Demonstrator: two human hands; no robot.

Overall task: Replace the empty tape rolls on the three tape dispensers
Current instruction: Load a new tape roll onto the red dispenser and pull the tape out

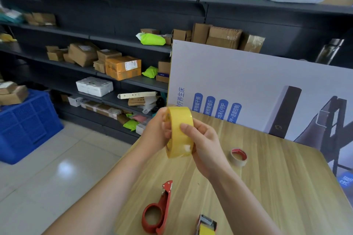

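Observation:
I hold a full roll of yellow tape [179, 131] upright above the wooden table [277, 187]. My left hand [156, 129] grips its left side with fingers curled round the rim. My right hand [202, 139] grips its right side, thumb pressed on the outer face. Below, a red tape dispenser [158, 213] lies on the table with its ring empty. Part of a second dispenser [206, 225] carrying yellow tape shows at the bottom edge. An empty cardboard core on a red holder [238, 156] rests to the right.
A large printed board [257, 89] leans at the table's far edge. Dark shelves [114, 44] with many parcels fill the background. A blue plastic crate [26, 124] stands on the tiled floor at left.

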